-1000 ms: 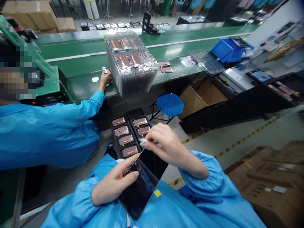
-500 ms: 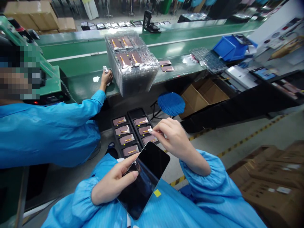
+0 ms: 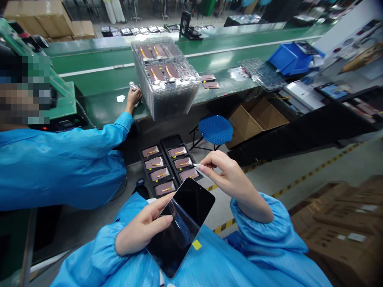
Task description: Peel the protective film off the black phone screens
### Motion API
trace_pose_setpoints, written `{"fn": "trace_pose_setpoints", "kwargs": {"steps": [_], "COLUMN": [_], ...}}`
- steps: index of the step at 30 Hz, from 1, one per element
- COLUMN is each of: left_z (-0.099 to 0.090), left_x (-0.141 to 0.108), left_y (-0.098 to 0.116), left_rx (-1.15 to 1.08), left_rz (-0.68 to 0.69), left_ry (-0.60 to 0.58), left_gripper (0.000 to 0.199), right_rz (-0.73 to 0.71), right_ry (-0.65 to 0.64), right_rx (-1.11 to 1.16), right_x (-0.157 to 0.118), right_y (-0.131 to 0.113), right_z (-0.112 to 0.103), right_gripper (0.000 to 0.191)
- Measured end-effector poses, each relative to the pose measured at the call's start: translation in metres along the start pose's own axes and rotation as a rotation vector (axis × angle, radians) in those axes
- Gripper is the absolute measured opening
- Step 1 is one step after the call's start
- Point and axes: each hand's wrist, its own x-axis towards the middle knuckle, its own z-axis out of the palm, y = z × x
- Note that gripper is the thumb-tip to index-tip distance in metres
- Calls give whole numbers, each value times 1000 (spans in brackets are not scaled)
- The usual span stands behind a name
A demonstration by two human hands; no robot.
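In my left hand lies a black phone screen, tilted above my lap, thumb on its face and fingers behind its edge. A clear film covers its lower part, and a yellow tab sticks out at the right edge. My right hand is raised beyond the screen's top corner, apart from it. Thumb and forefinger pinch a small, thin white piece, whose kind I cannot make out. Below it, a black tray bears several brown-backed screen panels with orange flex cables.
Left of me a co-worker in a blue smock reaches to the green bench. A tall stack of clear trays stands at the bench's edge. Beyond my right hand are a blue stool and an open carton; more cartons stand at right.
My right hand has moved a little to the right with the white piece, which now shows longer and thinner. My left hand and the phone screen are nearly unmoved.
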Motion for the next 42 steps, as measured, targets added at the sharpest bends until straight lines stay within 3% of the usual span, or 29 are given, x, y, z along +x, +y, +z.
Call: {"fn": "trace_pose_setpoints", "kwargs": {"steps": [11, 15, 19, 23, 30, 37, 42], "left_z": [2, 0, 0, 2, 0, -4, -7], "left_x": [3, 5, 5, 5, 5, 1, 0], "left_y": [-1, -2, 0, 4, 4, 0, -2], "left_rx": [83, 149, 239, 247, 174, 105, 128], "left_rz": [16, 20, 25, 33, 48, 21, 38], "left_ry": [-4, -2, 28, 20, -29, -36, -47], "left_gripper": [56, 57, 58, 57, 57, 56, 56], "right_rz": [-37, -161, -328, -395, -305, -171, -187], "right_ry": [-47, -194, -342, -255, -68, 8, -103], "right_rx": [90, 65, -24, -169, -389, -247, -123], "right_x": [-5, -5, -3, 4, 9, 8, 6], "right_y": [-8, -22, -38, -43, -37, -28, -33], "right_z": [-4, 0, 9, 16, 16, 8, 2], "right_gripper": [14, 8, 17, 26, 24, 15, 12]}}
